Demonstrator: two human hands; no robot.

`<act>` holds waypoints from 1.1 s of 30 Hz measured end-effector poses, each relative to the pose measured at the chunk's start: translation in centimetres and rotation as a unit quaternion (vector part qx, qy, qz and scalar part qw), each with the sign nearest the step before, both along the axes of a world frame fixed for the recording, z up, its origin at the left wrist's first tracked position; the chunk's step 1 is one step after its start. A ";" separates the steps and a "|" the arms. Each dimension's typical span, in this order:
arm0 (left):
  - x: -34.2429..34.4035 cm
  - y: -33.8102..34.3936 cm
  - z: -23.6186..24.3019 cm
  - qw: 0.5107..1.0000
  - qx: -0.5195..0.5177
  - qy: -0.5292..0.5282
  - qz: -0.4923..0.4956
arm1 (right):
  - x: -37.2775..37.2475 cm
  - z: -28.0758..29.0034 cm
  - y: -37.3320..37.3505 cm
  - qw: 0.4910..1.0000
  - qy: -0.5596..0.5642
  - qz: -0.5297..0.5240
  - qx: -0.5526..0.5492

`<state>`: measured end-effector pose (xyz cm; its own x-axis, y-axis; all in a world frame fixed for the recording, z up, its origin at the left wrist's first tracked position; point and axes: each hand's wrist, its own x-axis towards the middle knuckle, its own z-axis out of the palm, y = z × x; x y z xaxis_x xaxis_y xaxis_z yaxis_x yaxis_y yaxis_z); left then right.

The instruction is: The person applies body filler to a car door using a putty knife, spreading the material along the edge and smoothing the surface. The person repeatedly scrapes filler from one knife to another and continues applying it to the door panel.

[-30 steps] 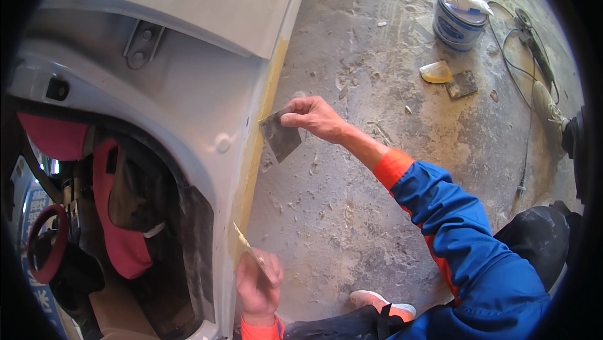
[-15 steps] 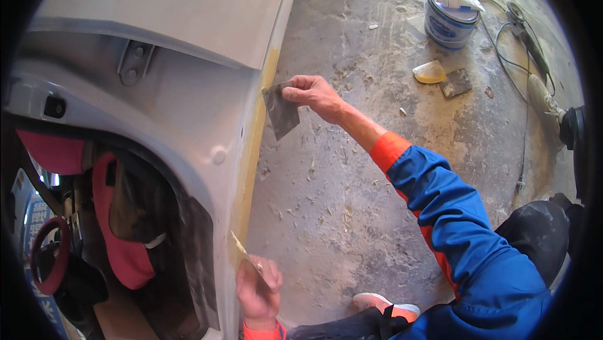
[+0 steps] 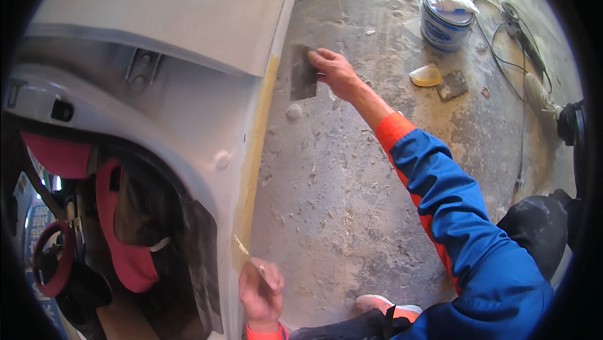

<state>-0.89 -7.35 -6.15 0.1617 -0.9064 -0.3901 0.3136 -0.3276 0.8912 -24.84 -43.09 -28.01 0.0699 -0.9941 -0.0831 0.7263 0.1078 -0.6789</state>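
Note:
My right hand (image 3: 339, 77), arm stretched forward, is closed on a thin dark rectangular spreader (image 3: 303, 75), which hangs over the floor just right of the vehicle panel's edge. Along that edge runs a strip of yellowish body filler (image 3: 256, 151) on the pale vehicle body (image 3: 188, 114). Low in the view, my left hand (image 3: 260, 296) is closed round a flat spreader (image 3: 255, 268) with yellow filler on its tip, close beside the lower end of the strip.
On the concrete floor stands a lidded bucket (image 3: 445, 32) with a white tube (image 3: 455, 5) on top. Nearer lie a yellow-smeared scoop-like piece (image 3: 426, 75), a dark square plate (image 3: 452, 85) and a corded power tool (image 3: 526, 41). Another person's shoe (image 3: 540, 93) is at right.
My right hand has moved forward and to the right, taking the spreader off the filler strip. My left hand stays nearly in place; the view has shifted slightly.

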 end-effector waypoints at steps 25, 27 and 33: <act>4.1 6.5 4.3 0.995 -0.070 0.053 0.057 | 13.3 4.4 25.9 0.975 -0.130 0.158 0.085; 4.0 7.1 4.7 0.995 -0.058 -0.006 0.086 | 13.3 4.5 25.9 0.985 -0.084 0.138 0.065; 3.9 8.6 5.2 0.969 0.007 -0.196 0.150 | 13.5 7.0 27.3 0.993 0.034 0.098 0.054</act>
